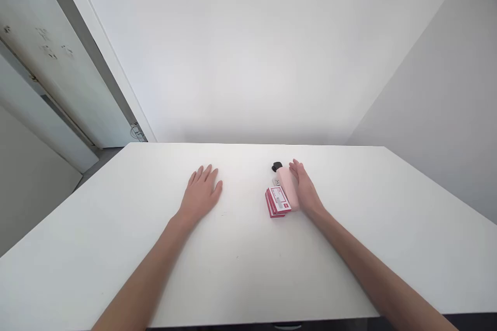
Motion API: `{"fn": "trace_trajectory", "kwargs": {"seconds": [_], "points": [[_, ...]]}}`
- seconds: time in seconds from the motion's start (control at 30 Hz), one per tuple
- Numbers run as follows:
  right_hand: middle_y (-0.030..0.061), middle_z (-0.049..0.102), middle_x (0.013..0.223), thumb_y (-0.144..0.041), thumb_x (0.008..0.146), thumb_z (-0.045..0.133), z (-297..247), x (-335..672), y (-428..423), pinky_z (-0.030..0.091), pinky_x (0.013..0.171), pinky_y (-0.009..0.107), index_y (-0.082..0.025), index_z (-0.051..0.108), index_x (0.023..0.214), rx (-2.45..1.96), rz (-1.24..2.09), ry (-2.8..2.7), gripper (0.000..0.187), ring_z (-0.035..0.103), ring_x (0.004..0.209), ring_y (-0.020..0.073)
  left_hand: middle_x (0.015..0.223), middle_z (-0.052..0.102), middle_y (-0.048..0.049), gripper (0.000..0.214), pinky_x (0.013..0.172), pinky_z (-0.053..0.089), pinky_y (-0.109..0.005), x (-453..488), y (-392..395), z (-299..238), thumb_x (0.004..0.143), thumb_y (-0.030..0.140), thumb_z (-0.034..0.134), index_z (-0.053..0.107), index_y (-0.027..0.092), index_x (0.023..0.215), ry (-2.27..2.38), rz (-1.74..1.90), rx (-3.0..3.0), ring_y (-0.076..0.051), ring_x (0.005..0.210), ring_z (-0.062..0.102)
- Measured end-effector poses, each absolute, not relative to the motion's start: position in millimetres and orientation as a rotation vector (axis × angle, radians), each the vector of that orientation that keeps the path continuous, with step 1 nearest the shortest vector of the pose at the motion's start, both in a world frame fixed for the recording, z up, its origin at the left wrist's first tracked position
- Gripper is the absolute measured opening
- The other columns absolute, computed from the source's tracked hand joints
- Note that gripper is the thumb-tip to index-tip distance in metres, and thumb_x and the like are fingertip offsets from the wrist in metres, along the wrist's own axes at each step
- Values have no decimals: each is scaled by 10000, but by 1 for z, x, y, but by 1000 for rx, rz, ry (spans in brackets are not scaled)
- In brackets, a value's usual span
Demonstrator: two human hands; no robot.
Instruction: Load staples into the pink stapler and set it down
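Right now, my right hand stands along the right side of the pink case and appears to touch it; its fingers reach out straight, unclosed, and I can't tell how firmly the palm presses. My left hand lies palm down, well apart from the case, its fingers spread and the thumb out to the side.

Against the case's near left side I see the packs, white with red edges and piled slightly askew. Just beyond them, tucked at the left of the case, a white piece with dark marks partly shows. At the far end sits a black piece, too small for me to make out.

All of it rests on the white table, right of its middle. Behind rises a plain white wall, meeting a greyer wall on the right. Off to the left, past the table, I get a pale panel with dark smudges.
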State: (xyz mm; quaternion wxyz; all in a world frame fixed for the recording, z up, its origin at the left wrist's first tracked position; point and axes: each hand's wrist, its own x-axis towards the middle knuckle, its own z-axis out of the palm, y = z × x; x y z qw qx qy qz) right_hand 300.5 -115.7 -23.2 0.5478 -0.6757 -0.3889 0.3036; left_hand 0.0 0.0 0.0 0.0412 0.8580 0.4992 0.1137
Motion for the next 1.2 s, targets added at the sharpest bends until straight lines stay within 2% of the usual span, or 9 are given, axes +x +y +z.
{"fn": "trace_trajectory", "kwargs": {"seconds": [0.17, 0.27, 0.4, 0.57, 0.77, 0.97, 1.1, 1.2], "points": [[-40, 468, 1700, -890, 967, 252, -13, 301, -91, 395, 1297, 495, -430, 331, 1694, -1406, 959, -929, 864, 399, 1599, 303, 1747, 364, -114, 603, 1349, 252, -548, 0, -3, 0, 1090, 422, 321, 503, 137, 1589, 1538, 347, 2628, -344, 1650, 261], [-63, 461, 1703, -898, 960, 250, -12, 305, -86, 357, 1313, 529, -478, 350, 1671, -1301, 1094, -999, 832, 387, 1605, 305, 1743, 370, -132, 590, 1349, 251, -552, 1, -5, 0, 1090, 409, 336, 516, 123, 1574, 1525, 351, 2620, -357, 1650, 257], [-32, 420, 1731, -893, 966, 210, -10, 312, -85, 316, 1326, 546, -459, 313, 1687, -1171, 1196, -1009, 848, 457, 1563, 312, 1704, 444, -130, 553, 1332, 305, -532, 8, -12, 1, 1085, 413, 377, 542, 144, 1540, 1403, 413, 2618, -344, 1638, 298], [-36, 402, 1740, -888, 970, 238, -6, 309, -90, 317, 1316, 577, -480, 339, 1672, -1172, 1237, -1042, 818, 470, 1550, 334, 1627, 546, -98, 480, 1291, 395, -519, 26, -31, 2, 1075, 367, 442, 534, 213, 1520, 1082, 578, 2665, -297, 1580, 417], [-33, 440, 1719, -866, 990, 245, -5, 306, -93, 270, 1338, 554, -477, 350, 1669, -1132, 1235, -1114, 789, 536, 1500, 322, 1684, 474, -69, 508, 1287, 403, -515, 44, -49, 4, 1081, 302, 450, 431, 271, 1588, 840, 696, 2728, -268, 1588, 400], [-14, 507, 1674, -860, 997, 240, -5, 305, -93, 257, 1345, 551, -460, 366, 1666, -1111, 1238, -1137, 790, 591, 1449, 310, 1720, 430, -10, 539, 1283, 410, -516, 45, -51, 7, 1085, 214, 397, 411, 294, 1618, 697, 589, 2787, -270, 1625, 331], [13, 522, 1662, -849, 1004, 267, -1, 302, -94, 386, 1285, 551, -434, 382, 1663, -1098, 1260, -1079, 787, 595, 1443, 323, 1712, 440, 27, 571, 1274, 419, -526, 45, -53, 9, 1086, 169, 343, 422, 333, 1627, 552, 516, 2841, -275, 1634, 310], [33, 543, 1642, -844, 1003, 300, 1, 300, -95, 532, 1156, 544, -422, 394, 1657, -1098, 1263, -1040, 784, 611, 1424, 341, 1686, 480, 15, 588, 1261, 434, -532, 46, -53, 7, 1078, 164, 350, 420, 332, 1637, 573, 513, 2856, -288, 1620, 332]]}}
